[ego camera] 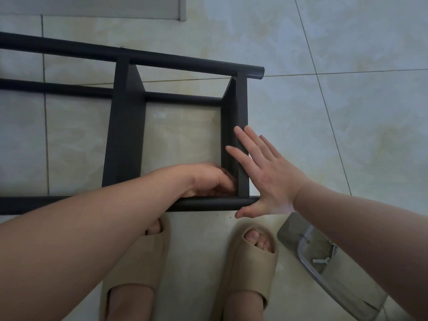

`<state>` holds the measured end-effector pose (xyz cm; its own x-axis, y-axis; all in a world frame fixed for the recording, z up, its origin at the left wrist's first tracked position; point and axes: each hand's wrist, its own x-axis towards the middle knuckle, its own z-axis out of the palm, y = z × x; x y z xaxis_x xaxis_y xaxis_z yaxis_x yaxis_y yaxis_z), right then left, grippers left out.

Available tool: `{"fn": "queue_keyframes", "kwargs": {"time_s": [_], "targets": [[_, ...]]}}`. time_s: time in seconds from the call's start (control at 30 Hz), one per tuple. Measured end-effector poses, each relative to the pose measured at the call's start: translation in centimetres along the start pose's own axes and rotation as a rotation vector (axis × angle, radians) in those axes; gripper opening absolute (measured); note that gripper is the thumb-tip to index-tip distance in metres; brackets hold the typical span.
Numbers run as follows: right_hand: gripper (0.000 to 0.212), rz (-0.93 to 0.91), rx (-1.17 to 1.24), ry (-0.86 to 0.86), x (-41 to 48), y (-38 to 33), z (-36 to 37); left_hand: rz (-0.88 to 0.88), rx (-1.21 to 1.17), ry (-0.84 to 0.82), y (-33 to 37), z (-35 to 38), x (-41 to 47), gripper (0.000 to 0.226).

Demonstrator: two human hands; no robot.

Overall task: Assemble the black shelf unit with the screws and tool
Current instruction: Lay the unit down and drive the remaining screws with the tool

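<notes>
From the head camera, looking down: the black shelf unit [126, 126] is lying on its side on the pale tiled floor [347, 112], right in front of the person's feet, with its long round tubes running off to the left. The end panel [242, 107] is standing between the far tube and the near tube [208, 203].

The right hand [268, 174] is lying flat against that end panel, fingers straight and spread, with the thumb reaching down past the end of the near tube. The left hand [208, 181] is reaching into the inside corner where the end panel is meeting the near tube. Its fingers are curling in there, and I cannot tell whether they are pinching anything.

The feet are sitting in beige slippers [252, 262] just below the near tube. To the right of them a clear plastic bag [347, 295] is lying on the floor, holding a bent metal tool [308, 260] and a small screw [320, 260].
</notes>
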<state>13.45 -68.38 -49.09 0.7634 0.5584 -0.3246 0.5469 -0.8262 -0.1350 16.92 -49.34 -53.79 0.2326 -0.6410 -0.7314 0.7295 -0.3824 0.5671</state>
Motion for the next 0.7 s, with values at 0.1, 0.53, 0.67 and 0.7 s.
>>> {"fn": "queue_keyframes", "kwargs": {"time_s": [0.1,0.53,0.67,0.7], "targets": [[0.129,0.0,-0.004,-0.001,0.0,-0.02,-0.03,0.015,-0.018,0.006,0.0,-0.07,0.08,0.027],[0.129,0.0,0.001,-0.006,0.0,-0.05,-0.14,0.031,-0.035,0.003,-0.07,-0.06,0.14,0.02],[0.13,0.003,0.001,-0.01,-0.01,-0.06,-0.19,0.003,0.018,-0.01,0.04,0.12,-0.06,0.019],[0.13,0.004,-0.001,-0.012,-0.03,-0.06,-0.21,-0.003,0.044,-0.001,0.08,0.16,-0.13,0.016]]}}
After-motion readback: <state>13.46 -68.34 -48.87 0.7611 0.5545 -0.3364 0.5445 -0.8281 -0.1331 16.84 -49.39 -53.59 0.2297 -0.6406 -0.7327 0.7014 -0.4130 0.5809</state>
